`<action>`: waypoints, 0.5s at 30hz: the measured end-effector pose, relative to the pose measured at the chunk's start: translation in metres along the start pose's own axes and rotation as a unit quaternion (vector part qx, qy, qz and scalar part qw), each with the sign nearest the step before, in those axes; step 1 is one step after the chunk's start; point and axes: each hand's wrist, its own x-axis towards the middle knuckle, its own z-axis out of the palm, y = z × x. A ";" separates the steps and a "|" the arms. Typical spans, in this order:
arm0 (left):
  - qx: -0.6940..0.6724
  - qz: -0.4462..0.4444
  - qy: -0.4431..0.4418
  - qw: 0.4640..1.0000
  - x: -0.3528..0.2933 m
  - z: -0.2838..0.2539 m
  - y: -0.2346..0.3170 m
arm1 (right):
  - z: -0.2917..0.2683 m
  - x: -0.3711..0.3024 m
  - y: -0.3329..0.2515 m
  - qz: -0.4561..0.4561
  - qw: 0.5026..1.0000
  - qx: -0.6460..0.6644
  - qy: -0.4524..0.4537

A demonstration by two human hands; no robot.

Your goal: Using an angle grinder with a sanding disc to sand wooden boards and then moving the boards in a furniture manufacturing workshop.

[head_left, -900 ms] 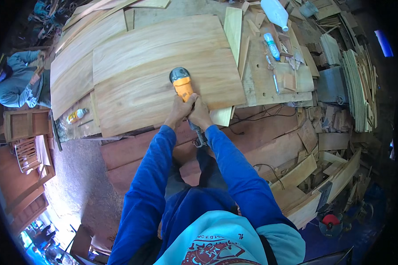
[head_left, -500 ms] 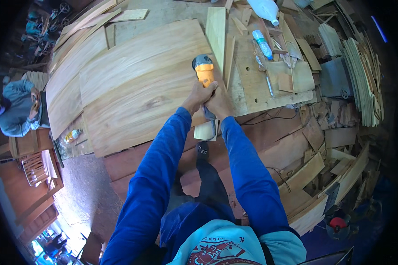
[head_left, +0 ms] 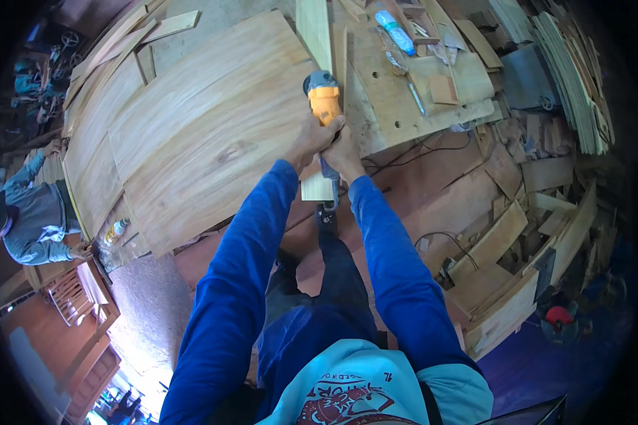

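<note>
Both my hands are wrapped round an orange angle grinder (head_left: 325, 105) with a grey head, which points away from me at the right edge of a large wooden panel (head_left: 205, 134). My left hand (head_left: 306, 144) grips its left side, and my right hand (head_left: 343, 152) closes on the right, the thumbs close together. The fingers underneath are partly hidden. Just below the hands, a pale wood block (head_left: 317, 188) sits beside a grey part that looks like a clamp. A pale board (head_left: 315, 35) lies beyond the tool.
On the right are a blue-labelled bottle (head_left: 395, 32), a drilled board (head_left: 384, 106) and black cables (head_left: 420, 149). Wood offcuts and a plank-sided crate (head_left: 507, 315) stand lower right. At far left, a person in a cap (head_left: 35, 212) stands by the panels, near a small bottle (head_left: 117, 231).
The view has shifted, so the bench sits higher and further left. My hands keep their grip on the grinder. The other person's hands have moved from together to spread apart.
</note>
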 end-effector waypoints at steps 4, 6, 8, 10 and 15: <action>0.050 -0.028 0.011 0.998 -0.046 0.015 0.005 | 0.002 -0.034 0.034 -0.044 0.996 -0.070 0.042; 0.040 -0.012 -0.033 0.999 -0.057 0.017 -0.005 | 0.005 -0.057 0.038 0.005 0.997 -0.025 0.079; 0.028 0.005 -0.073 0.997 -0.070 0.016 -0.012 | 0.007 -0.075 0.044 -0.004 0.997 -0.025 0.072; 0.115 0.013 -0.091 0.989 -0.089 0.025 0.001 | 0.001 -0.092 0.055 0.017 0.995 0.001 0.098; 0.106 0.039 -0.041 0.993 -0.110 0.029 -0.031 | 0.006 -0.125 0.045 0.032 0.995 0.039 0.088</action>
